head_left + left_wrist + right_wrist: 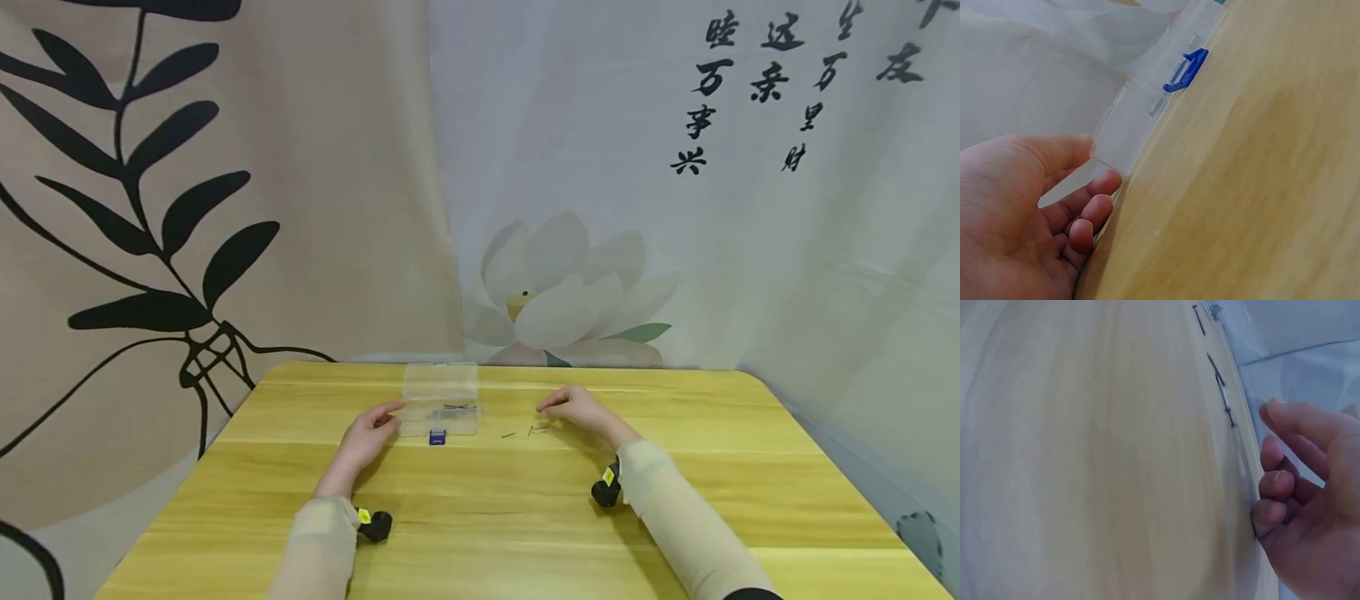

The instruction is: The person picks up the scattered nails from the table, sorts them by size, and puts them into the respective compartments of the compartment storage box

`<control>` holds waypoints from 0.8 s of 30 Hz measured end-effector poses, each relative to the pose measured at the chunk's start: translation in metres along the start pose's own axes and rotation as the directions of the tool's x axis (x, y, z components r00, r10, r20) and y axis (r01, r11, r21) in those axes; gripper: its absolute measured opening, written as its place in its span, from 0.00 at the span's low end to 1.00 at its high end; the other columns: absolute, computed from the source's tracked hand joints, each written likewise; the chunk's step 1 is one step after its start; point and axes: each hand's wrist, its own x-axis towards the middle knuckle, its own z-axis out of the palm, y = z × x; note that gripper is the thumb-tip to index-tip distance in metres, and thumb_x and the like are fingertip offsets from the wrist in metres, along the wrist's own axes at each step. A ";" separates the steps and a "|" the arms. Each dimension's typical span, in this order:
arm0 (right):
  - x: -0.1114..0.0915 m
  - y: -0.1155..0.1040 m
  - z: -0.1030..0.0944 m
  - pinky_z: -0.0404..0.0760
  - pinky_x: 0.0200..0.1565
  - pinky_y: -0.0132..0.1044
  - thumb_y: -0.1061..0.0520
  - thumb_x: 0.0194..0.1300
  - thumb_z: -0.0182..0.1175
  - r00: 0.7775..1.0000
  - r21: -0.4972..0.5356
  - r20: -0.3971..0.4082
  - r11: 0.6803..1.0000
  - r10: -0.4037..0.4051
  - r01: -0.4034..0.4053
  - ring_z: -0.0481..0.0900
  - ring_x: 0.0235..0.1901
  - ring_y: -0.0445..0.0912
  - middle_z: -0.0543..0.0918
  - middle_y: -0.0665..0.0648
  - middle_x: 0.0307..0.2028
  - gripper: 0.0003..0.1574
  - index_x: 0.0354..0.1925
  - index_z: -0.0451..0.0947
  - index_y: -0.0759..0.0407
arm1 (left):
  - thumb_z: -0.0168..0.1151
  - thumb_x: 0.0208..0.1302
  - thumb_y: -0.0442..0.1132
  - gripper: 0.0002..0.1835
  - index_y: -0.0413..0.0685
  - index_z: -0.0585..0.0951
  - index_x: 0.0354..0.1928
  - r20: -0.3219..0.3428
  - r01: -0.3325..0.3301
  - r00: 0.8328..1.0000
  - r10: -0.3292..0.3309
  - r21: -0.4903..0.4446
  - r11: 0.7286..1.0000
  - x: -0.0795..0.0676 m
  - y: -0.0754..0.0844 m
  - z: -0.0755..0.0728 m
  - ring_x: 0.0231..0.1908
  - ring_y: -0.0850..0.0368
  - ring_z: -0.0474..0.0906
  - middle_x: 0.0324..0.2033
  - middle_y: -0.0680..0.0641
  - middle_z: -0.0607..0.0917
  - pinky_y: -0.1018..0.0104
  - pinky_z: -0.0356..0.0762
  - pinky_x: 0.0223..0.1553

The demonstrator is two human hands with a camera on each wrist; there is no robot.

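A clear plastic box (438, 421) with a blue latch (437, 437) lies on the table, its lid (440, 382) raised at the back. My left hand (369, 435) holds its left end; in the left wrist view the thumb meets the upper corner and the index finger the lower one. Thin dark metal pieces (459, 407) lie inside. To the right of the box, a few nails (1224, 394) rest on the wood. Just above them hovers my right hand (573, 408), fingers curled, thumb and index tips together. Nothing shows between those tips.
The yellow wood-grain table (480, 517) runs back to a printed curtain (352, 208). A single nail (508, 435) lies between the box and the other nails. Each wrist carries a small black camera (375, 526).
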 end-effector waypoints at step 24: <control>-0.007 0.013 -0.001 0.75 0.50 0.44 0.60 0.57 0.70 0.998 -0.042 -0.024 0.998 0.051 -0.052 0.80 0.43 0.45 0.87 0.53 0.37 0.06 0.36 0.89 0.58 | 0.54 0.73 0.39 0.20 0.46 0.75 0.64 0.009 -0.014 1.000 0.014 0.025 1.000 0.001 0.000 0.000 0.48 0.47 0.75 0.47 0.42 0.81 0.50 0.70 0.49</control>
